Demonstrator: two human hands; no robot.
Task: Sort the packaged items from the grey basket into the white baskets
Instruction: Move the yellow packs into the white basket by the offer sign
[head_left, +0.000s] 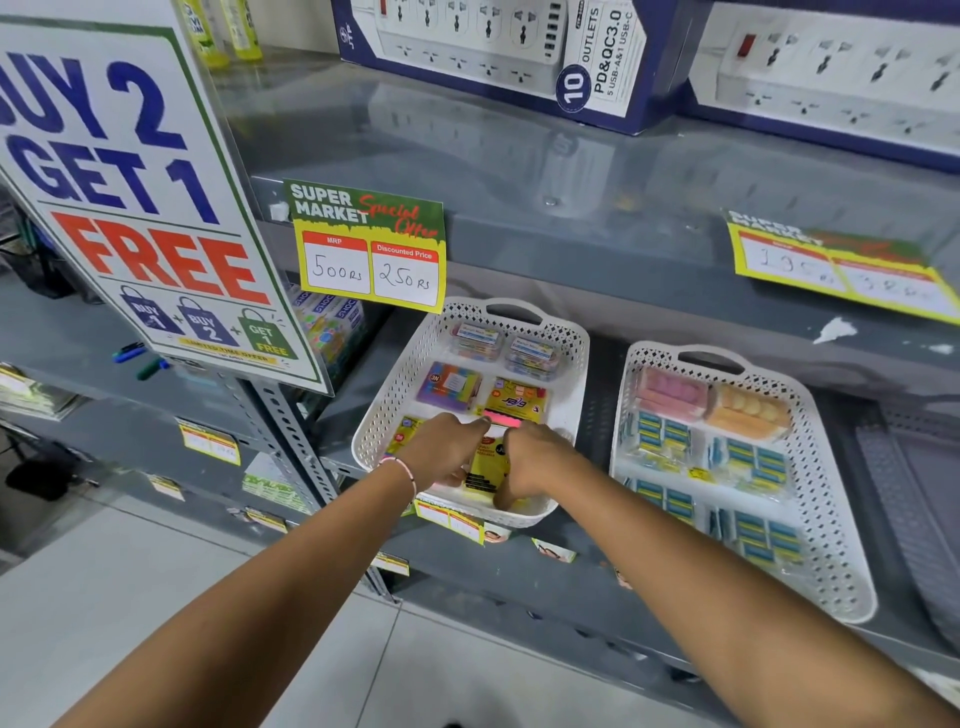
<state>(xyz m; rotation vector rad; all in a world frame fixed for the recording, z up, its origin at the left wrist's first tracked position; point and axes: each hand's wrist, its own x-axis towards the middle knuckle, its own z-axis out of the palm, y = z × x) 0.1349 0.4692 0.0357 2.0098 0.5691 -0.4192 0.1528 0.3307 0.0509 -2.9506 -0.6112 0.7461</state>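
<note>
Two white perforated baskets stand on a grey shelf. Inside the left white basket (571, 358) lie sticky-note packs and small clear boxes. My left hand (441, 449) and my right hand (530, 457) are both in its front part, gripping a yellow sticky-note pack (485, 465) with a pink strip at its top edge. Another yellow pack (517, 400) and a purple pack (449, 387) lie just behind. The right white basket (826, 447) holds pink and orange packs at the back and several blue-and-yellow packs. No grey basket is in view.
A large "Buy 2 Get 1 Free" sign (140, 208) hangs at the left. A price card (369, 249) hangs from the upper shelf edge above the left basket. Power-strip boxes (493, 52) sit on the upper shelf. Tiled floor lies below.
</note>
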